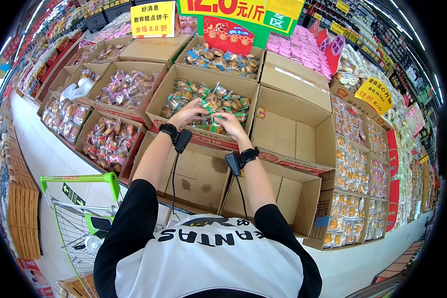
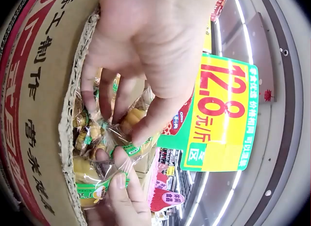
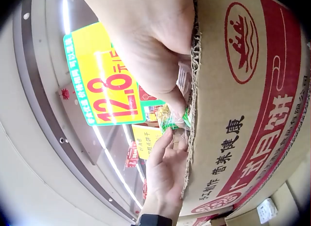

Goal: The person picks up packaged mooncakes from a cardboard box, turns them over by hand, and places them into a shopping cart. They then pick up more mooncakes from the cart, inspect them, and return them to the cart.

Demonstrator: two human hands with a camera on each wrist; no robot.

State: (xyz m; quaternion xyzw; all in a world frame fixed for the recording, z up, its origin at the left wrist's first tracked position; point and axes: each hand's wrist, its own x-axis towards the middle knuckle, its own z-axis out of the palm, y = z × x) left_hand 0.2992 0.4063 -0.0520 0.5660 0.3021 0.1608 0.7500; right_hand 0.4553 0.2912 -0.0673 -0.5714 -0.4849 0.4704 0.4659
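Inside the cardboard box (image 1: 241, 87) near the middle of the head view, cakes in clear wrappers lie heaped. The left hand (image 1: 189, 113), reaching in from 7 o'clock, has thumb and fingers bent round a wrapped cake (image 2: 131, 120); the right hand (image 1: 231, 124), in from 5 o'clock, pinches a green-labelled packet (image 2: 90, 189). Whether both hold one packet, I cannot tell. From the box, a red sign (image 1: 228, 35) stands near 12 o'clock and a shopping cart (image 1: 115, 186) at 8 o'clock.
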